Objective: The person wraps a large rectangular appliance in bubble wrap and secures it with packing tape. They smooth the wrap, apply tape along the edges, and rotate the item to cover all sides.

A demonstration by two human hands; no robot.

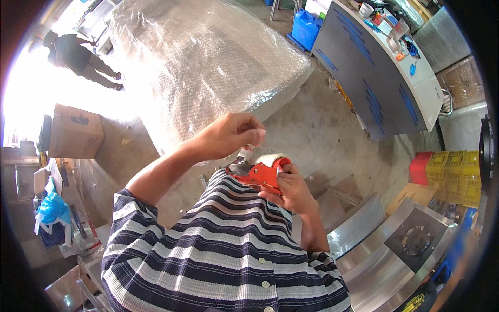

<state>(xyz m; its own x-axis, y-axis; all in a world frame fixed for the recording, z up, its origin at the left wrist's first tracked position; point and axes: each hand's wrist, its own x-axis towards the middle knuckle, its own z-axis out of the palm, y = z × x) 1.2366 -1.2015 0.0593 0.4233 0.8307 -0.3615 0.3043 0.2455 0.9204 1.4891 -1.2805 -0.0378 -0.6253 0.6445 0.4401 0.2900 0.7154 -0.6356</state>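
**Tape dispenser held at chest height; tape end hard to resolve**

Hidden or unclear: the lower edge of the red tape dispenser (261,176) is cut off by the person's striped shirt (223,249), and its handle is covered by the right hand (292,188), so the handle shape cannot be made out. The tape strip itself is nearly invisible; only a small pale tab shows just under the left hand (228,134). Whether that tab is pinched or merely beside the fingertips cannot be told for certain. The person's right forearm is partly hidden behind the shirt.

Position: the dispenser sits in the middle of the view, just above the shirt front, between the two hands, with a pale tape roll (271,158) mounted at its upper right.

Orientation: the long axis runs roughly left to right, tilted slightly downward toward the right hand. The dark metal head points toward the person's left; the roll end is nearest the right hand.

Fingers: the right hand is curled closed around the dispenser body, thumb pressed against the red side plate. The left hand's fingers are drawn together in a tight pinch, fingertips facing right above the roll.

Surroundings: a large bubble-wrapped bundle (208,57) lies on the concrete floor beyond the hands. A cardboard box (75,130) stands well to the left.
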